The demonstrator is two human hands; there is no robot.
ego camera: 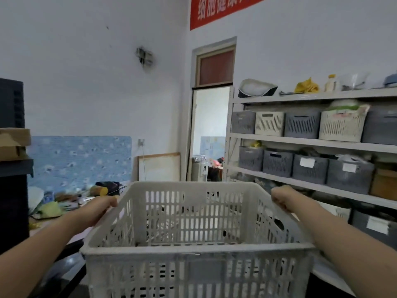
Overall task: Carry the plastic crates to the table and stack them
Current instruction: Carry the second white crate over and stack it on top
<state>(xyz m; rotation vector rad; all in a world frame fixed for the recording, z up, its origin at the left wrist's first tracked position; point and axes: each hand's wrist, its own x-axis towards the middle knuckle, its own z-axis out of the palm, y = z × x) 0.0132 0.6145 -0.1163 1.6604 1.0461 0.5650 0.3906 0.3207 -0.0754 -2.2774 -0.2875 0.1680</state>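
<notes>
Lower centre of frame: white plastic crate (193, 250), apparently lifted clear. The left hand (105, 206) and right hand (281, 200) each grip a side rim, fingers curled over the edge. Reads as mid-carry: nothing set down, no stack in sight. The cluttered counter (36, 229) at mid left may be the target; unsure. Crate base cut off below, fingertips hidden behind the rims, view soft with blur.

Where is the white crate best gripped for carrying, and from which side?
Grip the crate by its thick top rim, one hand from each side: it is wide and open-topped. The left hand and right hand grip opposite side rims here.
</notes>
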